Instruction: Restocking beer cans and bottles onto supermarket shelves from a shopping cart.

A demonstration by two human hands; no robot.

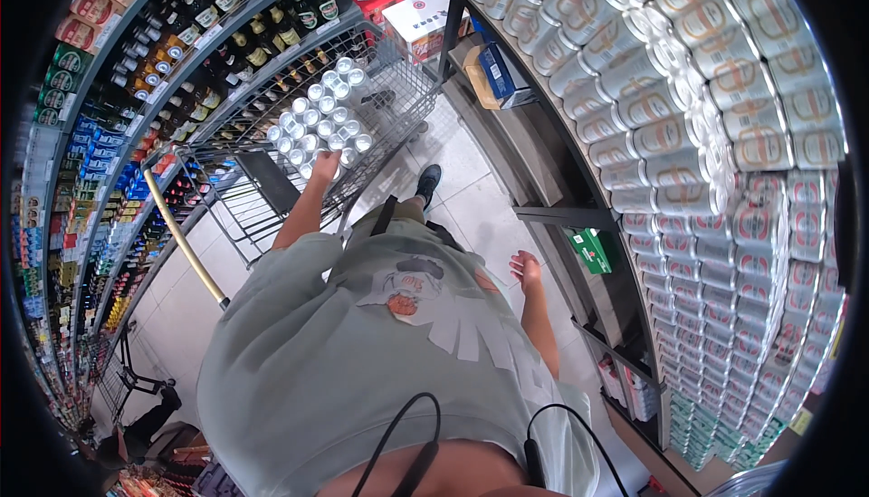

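A wire shopping cart [412, 112] stands ahead of me on the left, its long yellow handle [181, 234] at the left side. Inside sits a block of several silver-topped cans [312, 117] packed close together. My left hand [326, 165] reaches over the cart to the near edge of the cans. Its fingers look closed, but what they grip is hidden. My right hand [526, 270] hangs at my right side with nothing in it, fingers loosely bent and a little apart, nearest to the dark shelf rack [552, 215].
Shelves of bottles [204, 22] curve along the left. At the right rise tall stacks of silver cans [670, 99] above the rack, which holds a green box [590, 251] and a blue carton [496, 71]. Boxes [425, 22] stand beyond the cart. Another person's dark-clothed leg [149, 420] shows lower left.
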